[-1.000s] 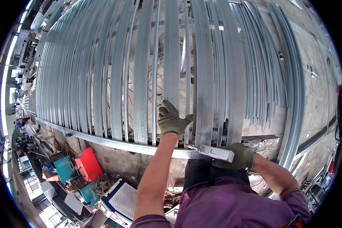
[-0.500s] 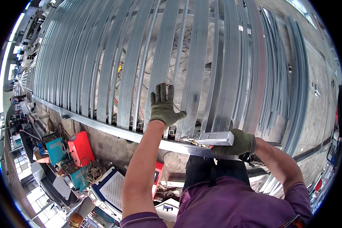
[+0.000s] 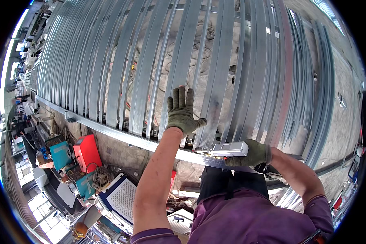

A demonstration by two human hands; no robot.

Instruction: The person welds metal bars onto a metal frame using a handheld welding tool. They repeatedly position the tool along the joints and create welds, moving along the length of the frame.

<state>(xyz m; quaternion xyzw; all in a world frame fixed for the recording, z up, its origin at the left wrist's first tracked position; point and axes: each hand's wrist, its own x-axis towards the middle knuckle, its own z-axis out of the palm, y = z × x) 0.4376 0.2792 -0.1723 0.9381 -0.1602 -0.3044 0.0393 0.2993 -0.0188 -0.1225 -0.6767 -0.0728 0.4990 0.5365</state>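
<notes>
My left hand (image 3: 183, 114), in a green knit glove, lies with fingers spread over a flat galvanized steel bar (image 3: 184, 53). The thumb reaches toward the neighbouring bar (image 3: 216, 77) on the right. In my gloved right hand (image 3: 254, 153) is a silver, box-bodied welding gun (image 3: 230, 149), the fingers closed round its rear. Its thin nozzle points left, close to the front rail (image 3: 154, 145), near the bars' ends. The grip is hidden by the hand.
More steel bars (image 3: 65, 61) run side by side across the frame, with gaps between them. Thin loose profiles (image 3: 299, 77) lie at the right. Left below the rail stand a red machine (image 3: 87, 153), teal boxes (image 3: 61, 154) and a white-and-blue case (image 3: 117, 199). Cables lie on the floor.
The view has shifted slightly, so the bars sit a little farther right. My left hand stays spread on the bar, and my right hand still holds the welding gun near the rail.
</notes>
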